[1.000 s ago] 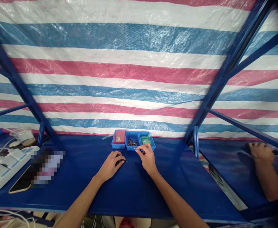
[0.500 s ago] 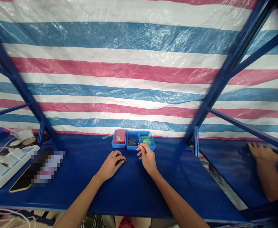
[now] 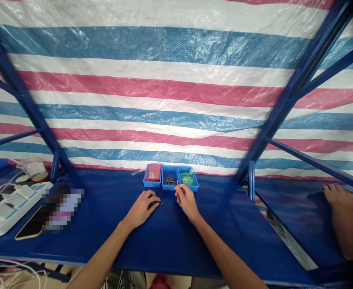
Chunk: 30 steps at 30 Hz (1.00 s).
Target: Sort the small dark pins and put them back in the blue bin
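My left hand (image 3: 143, 209) rests on the blue table with its fingers curled over a small dark thing (image 3: 154, 204). A thin, light-coloured tip pokes out past its fingertips; the kind of thing is unclear. My right hand (image 3: 187, 201) is raised just in front of the bins, thumb and fingers pinched together. Whatever it pinches is too small to make out. Beyond its fingertips, the middle blue bin (image 3: 170, 187) holds a loose pile of dark screw-like pieces (image 3: 169, 180). Green plastic packets (image 3: 187, 178) fill the right blue bin (image 3: 193, 188).
A left blue bin (image 3: 152, 184) holds a red packet (image 3: 153, 172), with a small clear packet (image 3: 138, 172) beside it. Leftward lie a phone (image 3: 28, 228) and a white power strip (image 3: 19, 206) with cables. Blue frame posts flank the table. Another person's hand (image 3: 340, 196) rests at the far right.
My right hand's fingers have drawn closer together in a pinch, slightly away from the middle bin. My left hand stays in place. The view has shifted slightly.
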Motion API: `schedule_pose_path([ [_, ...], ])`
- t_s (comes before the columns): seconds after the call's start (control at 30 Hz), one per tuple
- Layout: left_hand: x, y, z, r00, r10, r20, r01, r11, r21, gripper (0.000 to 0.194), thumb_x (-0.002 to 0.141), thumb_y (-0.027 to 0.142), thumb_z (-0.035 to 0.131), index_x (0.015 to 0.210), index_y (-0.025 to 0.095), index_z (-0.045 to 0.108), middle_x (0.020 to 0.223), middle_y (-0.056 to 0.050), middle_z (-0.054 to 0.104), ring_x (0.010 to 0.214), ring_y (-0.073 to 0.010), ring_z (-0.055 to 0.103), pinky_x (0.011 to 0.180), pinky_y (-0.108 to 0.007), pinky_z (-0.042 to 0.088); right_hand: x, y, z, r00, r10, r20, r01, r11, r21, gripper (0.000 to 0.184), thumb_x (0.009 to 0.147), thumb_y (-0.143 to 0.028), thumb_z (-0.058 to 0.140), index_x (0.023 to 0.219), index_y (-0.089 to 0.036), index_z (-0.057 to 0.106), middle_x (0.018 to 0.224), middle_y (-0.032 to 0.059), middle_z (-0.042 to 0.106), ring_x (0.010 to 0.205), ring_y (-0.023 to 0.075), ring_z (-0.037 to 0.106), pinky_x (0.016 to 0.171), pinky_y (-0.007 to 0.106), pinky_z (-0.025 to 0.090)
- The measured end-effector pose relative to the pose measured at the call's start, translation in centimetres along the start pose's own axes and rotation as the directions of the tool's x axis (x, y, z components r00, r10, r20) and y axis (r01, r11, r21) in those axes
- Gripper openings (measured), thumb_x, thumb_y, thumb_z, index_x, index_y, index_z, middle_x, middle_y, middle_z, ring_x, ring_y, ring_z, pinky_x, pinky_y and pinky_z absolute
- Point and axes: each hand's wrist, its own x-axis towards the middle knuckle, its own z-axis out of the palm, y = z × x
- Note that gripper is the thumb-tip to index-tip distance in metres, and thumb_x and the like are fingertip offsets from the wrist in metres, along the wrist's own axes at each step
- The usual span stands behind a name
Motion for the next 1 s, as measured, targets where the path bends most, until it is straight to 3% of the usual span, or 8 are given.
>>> schedule_pose_path([
  [0.17,0.0,-0.2,0.1,1.0,-0.002,-0.005,0.002,1.0,0.006,0.027,0.108,0.037,0.047,0.118,0.03,0.072,0.116,-0.006,0.062,0.106,-0.0236,0.06,0.098,-0.042,0.053,0.0,0.5,0.1,0.998,0.061,0.031,-0.063,0.996,0.062,0.044,0.091,-0.065,0.062,0.087,-0.021,0.06,0.071,-0.0015,0.061,0.05,0.012,0.055,0.038,0.02,0.038],
  [0.5,0.0,0.1,0.0,1.0,0.003,-0.006,-0.002,1.0,0.008,0.027,0.109,0.036,0.048,0.117,0.03,0.072,0.115,-0.006,0.062,0.105,-0.0228,0.059,0.096,-0.04,0.052,0.2,0.8,0.0,0.997,0.073,0.027,-0.075,0.994,0.081,0.047,0.093,-0.066,0.061,0.082,-0.02,0.06,0.067,-0.003,0.058,0.045,0.0092,0.047,0.037,0.019,0.033],
  [0.63,-0.1,0.0,0.1,1.0,0.0,-0.007,0.0,1.0,0.006,0.027,0.109,0.037,0.048,0.117,0.029,0.072,0.114,-0.005,0.062,0.104,-0.0227,0.059,0.097,-0.041,0.052,0.3,0.5,-0.1,0.997,0.047,0.067,-0.052,0.996,0.075,0.045,0.093,-0.063,0.061,0.106,-0.02,0.066,0.075,-0.0006,0.065,0.048,0.0111,0.052,0.037,0.02,0.034],
  [0.73,-0.1,0.0,0.1,1.0,0.004,-0.004,-0.004,1.0,0.011,0.026,0.108,0.036,0.048,0.117,0.03,0.072,0.115,-0.005,0.062,0.105,-0.0228,0.059,0.097,-0.041,0.052,0.0,0.3,-0.1,0.995,-0.017,0.102,0.019,1.0,-0.017,0.044,0.095,-0.057,0.061,0.122,-0.023,0.066,0.082,0.0006,0.069,0.054,0.0133,0.057,0.043,0.023,0.042],
  [0.8,-0.1,0.0,0.0,1.0,0.01,-0.007,-0.01,1.0,0.014,0.026,0.108,0.035,0.048,0.117,0.03,0.072,0.115,-0.006,0.062,0.105,-0.0232,0.059,0.097,-0.041,0.052,-0.4,0.2,0.1,0.985,-0.104,0.135,0.125,0.979,-0.16,0.031,0.095,-0.05,0.064,0.112,-0.024,0.071,0.084,0.0003,0.068,0.061,0.0146,0.059,0.056,0.027,0.05],
  [0.9,0.0,0.0,0.0,1.0,0.004,-0.008,-0.004,1.0,0.011,0.025,0.108,0.035,0.049,0.12,0.029,0.07,0.115,-0.006,0.063,0.106,-0.0237,0.059,0.097,-0.041,0.052,-1.1,0.1,0.6,0.937,-0.209,0.279,0.306,0.877,-0.372,0.011,0.093,-0.036,0.071,0.097,-0.026,0.072,0.09,0.0,0.067,0.075,0.0171,0.061,0.073,0.03,0.051],
  [1.0,0.1,-0.1,0.1,1.0,-0.005,-0.012,0.005,1.0,-0.003,0.023,0.107,0.035,0.05,0.121,0.029,0.068,0.115,-0.005,0.064,0.105,-0.0236,0.06,0.097,-0.042,0.051,-1.5,0.0,1.3,0.894,-0.198,0.403,0.394,0.776,-0.492,0.003,0.095,-0.024,0.069,0.097,-0.026,0.07,0.094,0.0003,0.066,0.086,0.0191,0.061,0.079,0.031,0.048],
])
